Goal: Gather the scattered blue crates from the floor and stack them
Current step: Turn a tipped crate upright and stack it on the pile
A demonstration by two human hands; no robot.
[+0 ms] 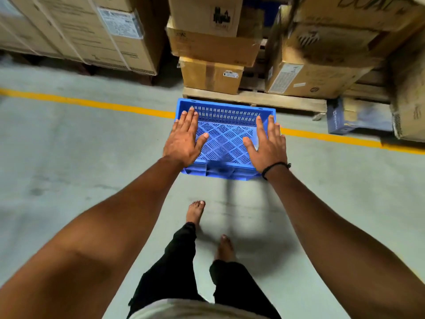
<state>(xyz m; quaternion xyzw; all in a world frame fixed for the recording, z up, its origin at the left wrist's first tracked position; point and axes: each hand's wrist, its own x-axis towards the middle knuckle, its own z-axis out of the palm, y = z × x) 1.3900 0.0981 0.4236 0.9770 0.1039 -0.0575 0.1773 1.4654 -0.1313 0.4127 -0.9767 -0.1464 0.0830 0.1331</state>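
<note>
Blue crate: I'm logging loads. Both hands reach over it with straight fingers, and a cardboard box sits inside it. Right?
No: the head view shows the blue crate empty; the cardboard boxes stand on the pallet behind it. The left hand and right hand do reach over it with straight fingers.
</note>
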